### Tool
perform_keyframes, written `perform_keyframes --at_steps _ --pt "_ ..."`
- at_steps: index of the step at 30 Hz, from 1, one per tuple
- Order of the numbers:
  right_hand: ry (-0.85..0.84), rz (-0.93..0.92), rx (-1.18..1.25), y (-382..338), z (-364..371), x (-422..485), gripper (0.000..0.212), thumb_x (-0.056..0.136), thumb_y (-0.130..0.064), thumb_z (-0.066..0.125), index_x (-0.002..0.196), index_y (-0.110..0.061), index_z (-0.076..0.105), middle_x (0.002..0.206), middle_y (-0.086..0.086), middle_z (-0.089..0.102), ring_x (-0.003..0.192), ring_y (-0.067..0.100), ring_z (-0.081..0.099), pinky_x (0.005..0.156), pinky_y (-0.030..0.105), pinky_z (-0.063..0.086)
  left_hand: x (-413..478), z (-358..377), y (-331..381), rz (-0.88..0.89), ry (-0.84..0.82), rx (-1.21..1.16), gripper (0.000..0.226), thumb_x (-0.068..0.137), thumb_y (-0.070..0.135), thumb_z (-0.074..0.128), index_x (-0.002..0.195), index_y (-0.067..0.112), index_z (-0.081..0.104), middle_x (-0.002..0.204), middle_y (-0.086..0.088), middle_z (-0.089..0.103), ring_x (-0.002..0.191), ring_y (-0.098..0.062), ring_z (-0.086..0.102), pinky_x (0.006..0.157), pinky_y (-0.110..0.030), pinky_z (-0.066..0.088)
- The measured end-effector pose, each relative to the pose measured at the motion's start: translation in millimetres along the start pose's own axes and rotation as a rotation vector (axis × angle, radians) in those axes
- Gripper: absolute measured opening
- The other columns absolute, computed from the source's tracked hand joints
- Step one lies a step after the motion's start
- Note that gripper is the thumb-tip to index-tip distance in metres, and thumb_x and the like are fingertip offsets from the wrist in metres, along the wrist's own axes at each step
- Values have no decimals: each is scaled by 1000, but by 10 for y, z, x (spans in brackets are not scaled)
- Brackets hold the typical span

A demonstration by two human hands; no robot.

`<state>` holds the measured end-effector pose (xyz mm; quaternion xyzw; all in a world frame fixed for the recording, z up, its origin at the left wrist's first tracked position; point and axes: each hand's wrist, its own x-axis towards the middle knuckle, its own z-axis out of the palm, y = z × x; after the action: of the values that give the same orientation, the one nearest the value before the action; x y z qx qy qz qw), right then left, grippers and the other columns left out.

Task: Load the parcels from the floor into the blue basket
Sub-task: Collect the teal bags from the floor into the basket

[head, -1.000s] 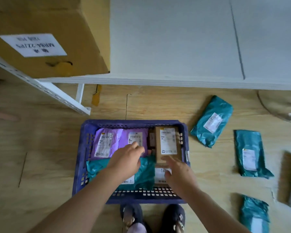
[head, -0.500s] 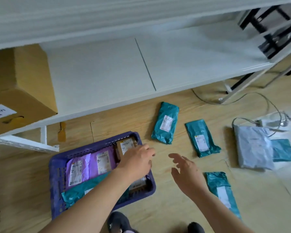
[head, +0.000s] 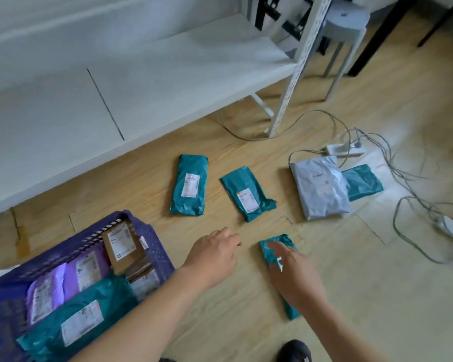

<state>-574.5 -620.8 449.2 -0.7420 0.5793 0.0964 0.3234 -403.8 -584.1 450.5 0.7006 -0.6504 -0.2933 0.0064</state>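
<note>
Risk lies in the grip: right hand hangs open, fingers spread, over the nearest teal parcel on the floor; left hand beside it is loosely curled, empty. I judge the slick parcel may slip from a shallow pinch before reaching the blue basket at lower left.

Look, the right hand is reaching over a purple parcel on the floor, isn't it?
Not quite. The parcel on the floor under the right hand is teal, not purple; the purple parcels lie in the blue basket. The head view shows it.
</note>
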Motion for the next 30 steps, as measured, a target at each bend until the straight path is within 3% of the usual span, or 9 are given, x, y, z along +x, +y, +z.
perform_keyframes --at_steps 7,12,19,30 --pt "-7 108 16 1429 -315 50 47 89 -17 49 134 -28 44 130 0 55 119 20 53 93 28 44 572 627 1066 -58 -68 -42 44 91 20 45 134 25 41 131 1 41 124 -20 41 100 -33 39" --pt "-16 187 30 2153 -253 160 49 88 -24 54 135 -27 41 132 -1 53 120 17 52 92 29 46 871 1118 1381 -106 -94 -110 57 90 27 53 142 27 31 139 2 35 127 -19 37 104 -31 36" --pt "-4 337 68 2728 151 353 72 80 -42 64 141 -29 30 133 -6 47 111 14 55 80 29 51 1251 1832 1415 -60 -185 -38 71 87 43 58 146 29 21 145 6 25 132 -15 31 105 -31 35" --pt "-64 451 179 3564 1766 1296 64 81 -38 63 137 -24 36 126 -3 49 114 17 52 81 29 45 2170 3492 941 38 -305 163 66 87 32 57 144 26 24 146 3 23 134 -19 28 105 -33 34"
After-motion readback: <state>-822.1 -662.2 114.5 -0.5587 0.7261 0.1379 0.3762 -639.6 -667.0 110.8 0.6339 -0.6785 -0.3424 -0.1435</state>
